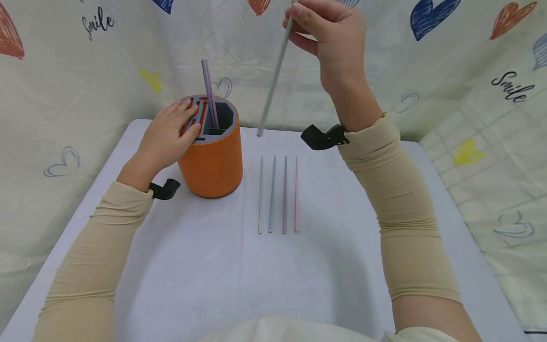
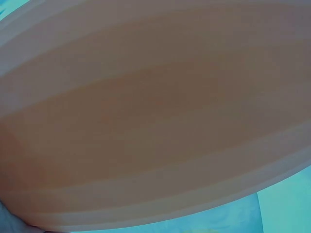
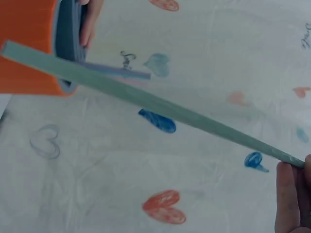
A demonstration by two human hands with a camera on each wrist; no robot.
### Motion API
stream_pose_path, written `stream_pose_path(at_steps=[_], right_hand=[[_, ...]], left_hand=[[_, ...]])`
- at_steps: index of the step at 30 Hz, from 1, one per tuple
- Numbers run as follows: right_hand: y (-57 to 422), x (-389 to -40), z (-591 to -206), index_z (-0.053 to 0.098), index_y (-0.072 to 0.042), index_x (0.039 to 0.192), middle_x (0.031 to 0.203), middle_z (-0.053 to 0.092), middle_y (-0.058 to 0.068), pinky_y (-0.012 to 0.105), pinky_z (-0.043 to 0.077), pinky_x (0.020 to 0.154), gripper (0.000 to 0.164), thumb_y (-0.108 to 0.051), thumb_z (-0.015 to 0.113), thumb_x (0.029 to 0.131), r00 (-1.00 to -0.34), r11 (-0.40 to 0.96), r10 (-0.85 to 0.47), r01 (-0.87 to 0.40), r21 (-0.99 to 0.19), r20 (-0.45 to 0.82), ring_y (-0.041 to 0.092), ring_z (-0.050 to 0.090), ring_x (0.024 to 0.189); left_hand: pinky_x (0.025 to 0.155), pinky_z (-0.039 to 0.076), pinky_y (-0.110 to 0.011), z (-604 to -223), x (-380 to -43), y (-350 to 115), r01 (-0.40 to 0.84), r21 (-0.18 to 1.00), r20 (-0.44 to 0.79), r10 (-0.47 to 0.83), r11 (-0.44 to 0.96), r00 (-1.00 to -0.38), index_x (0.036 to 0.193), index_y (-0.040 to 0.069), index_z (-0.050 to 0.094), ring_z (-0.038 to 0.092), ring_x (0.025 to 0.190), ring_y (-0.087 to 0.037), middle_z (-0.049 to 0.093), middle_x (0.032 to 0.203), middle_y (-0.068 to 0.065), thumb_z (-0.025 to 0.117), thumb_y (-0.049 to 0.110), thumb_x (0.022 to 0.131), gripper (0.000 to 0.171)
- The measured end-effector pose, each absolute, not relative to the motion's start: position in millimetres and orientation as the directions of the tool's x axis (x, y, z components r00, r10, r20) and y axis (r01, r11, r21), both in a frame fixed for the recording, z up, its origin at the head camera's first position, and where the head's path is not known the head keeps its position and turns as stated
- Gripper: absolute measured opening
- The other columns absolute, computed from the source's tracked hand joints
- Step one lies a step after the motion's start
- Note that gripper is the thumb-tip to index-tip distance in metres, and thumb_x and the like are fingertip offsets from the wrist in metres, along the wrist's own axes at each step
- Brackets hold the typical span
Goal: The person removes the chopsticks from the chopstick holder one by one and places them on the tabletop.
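An orange pen holder with a grey slotted top stands on the left part of the table. On its top rests my left hand, fingers laid over the slots and thumb near the front rim. Thin purple sticks stand upright in a compartment. My right hand pinches a pale green stick by its upper end, up in the air right of the holder; its lower end hangs free, slanting down-left. In the right wrist view the green stick crosses in front of the holder.
Several thin sticks in green, blue, purple and pink lie in a parallel row on the white table. A cloth printed with hearts hangs behind and at the sides. The holder's side fills the left wrist view.
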State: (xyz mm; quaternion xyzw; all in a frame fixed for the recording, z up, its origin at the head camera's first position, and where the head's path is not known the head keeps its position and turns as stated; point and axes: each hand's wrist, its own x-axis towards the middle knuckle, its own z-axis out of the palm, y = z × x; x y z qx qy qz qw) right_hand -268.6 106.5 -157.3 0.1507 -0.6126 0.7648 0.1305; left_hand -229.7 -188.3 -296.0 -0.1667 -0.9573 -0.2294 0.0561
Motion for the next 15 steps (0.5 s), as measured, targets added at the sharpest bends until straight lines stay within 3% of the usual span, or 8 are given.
stream_pose_path(at_steps=[7, 15], right_hand=[[161.2, -282.0, -208.9, 0.078, 0.001, 0.092, 0.081, 0.076, 0.008, 0.028, 0.063, 0.078, 0.015, -0.007, 0.08, 0.079, -0.991, -0.124, 0.047, -0.131, -0.984, 0.126, 0.02, 0.073, 0.078], [196.5, -288.2, -290.4, 0.075, -0.004, 0.088, 0.073, 0.075, 0.0, 0.023, 0.062, 0.065, 0.004, -0.002, 0.071, 0.088, -0.977, -0.003, 0.034, 0.21, -0.978, -0.21, 0.011, 0.074, 0.068]], left_hand=[[0.129, 0.009, -0.048, -294.2, -229.6, -186.9, 0.343, 0.419, 0.175, 0.296, 0.841, -0.939, 0.154, 0.003, 0.035, 0.015, 0.155, -0.036, 0.025, 0.164, -0.017, 0.036, 0.035, 0.104, 0.059], [0.129, 0.009, -0.047, -294.7, -228.7, -187.4, 0.338, 0.424, 0.179, 0.288, 0.84, -0.941, 0.153, 0.002, 0.036, 0.016, 0.155, -0.035, 0.026, 0.164, -0.017, 0.037, 0.034, 0.104, 0.059]])
